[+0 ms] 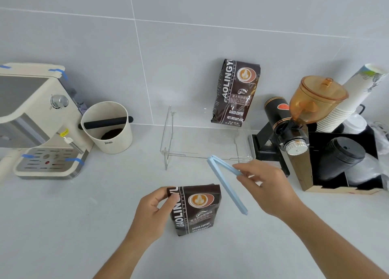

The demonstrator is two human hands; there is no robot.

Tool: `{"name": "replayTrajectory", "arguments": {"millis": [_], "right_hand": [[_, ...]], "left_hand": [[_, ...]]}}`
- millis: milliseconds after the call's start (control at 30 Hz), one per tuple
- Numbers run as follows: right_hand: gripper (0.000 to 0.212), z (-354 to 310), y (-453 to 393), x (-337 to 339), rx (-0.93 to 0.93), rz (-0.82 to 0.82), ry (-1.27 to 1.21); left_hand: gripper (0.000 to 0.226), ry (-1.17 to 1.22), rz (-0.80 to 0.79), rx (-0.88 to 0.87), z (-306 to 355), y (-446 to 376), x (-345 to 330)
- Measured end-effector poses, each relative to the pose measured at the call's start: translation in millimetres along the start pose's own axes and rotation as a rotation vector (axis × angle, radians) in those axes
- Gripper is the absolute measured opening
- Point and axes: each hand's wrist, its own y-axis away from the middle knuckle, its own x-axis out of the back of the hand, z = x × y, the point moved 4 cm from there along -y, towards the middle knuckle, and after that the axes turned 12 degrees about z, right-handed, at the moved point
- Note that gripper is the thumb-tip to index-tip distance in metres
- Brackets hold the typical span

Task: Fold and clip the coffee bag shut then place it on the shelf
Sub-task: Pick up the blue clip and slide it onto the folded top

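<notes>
A dark brown coffee bag point(196, 210) stands upright on the counter near me, its top folded down. My left hand point(152, 212) pinches the bag's upper left corner. My right hand point(266, 189) holds a long light blue sealing clip point(228, 184) by one arm. The clip is spread open in a V, just right of and above the bag's top. A clear acrylic shelf point(168, 131) stands behind on the counter. A second coffee bag point(236, 92) of the same kind leans against the wall on top of the shelf.
An espresso machine point(35, 118) sits at far left with a cream knock box point(108, 127) beside it. On the right stand a black grinder point(288, 129) with an amber hopper, a paper cup stack point(349, 101) and a black organiser box point(341, 162) of lids.
</notes>
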Motion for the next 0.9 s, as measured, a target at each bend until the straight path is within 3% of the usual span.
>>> {"name": "replayTrajectory", "arguments": {"millis": [200,300,467,567,633,900], "right_hand": [[0.025,-37.4,-15.2,-11.0,0.167,-0.153,-0.017],[0.021,-45.3,-21.8,-21.4,0.150,-0.287,-0.010],[0.017,-51.2,-28.7,-37.8,0.061,-0.383,-0.016],[0.018,-52.4,-29.5,-46.7,0.040,-0.422,-0.016],[0.021,-52.1,-28.0,-50.1,0.016,-0.460,-0.018],[0.028,-43.2,-26.4,-50.6,-0.053,-0.558,0.000]], "left_hand": [[0.018,-0.053,-0.164,-0.018,7.4,-14.2,-0.7],[0.016,-0.060,-0.193,-0.028,11.5,-16.6,-2.9],[0.026,-0.075,-0.172,-0.006,8.1,-13.9,-2.1],[0.011,-0.066,-0.133,0.013,5.9,-11.1,-0.6],[0.020,-0.040,-0.110,0.022,3.5,-10.6,0.1],[0.020,0.044,-0.052,0.060,-0.6,-10.9,0.6]]}}
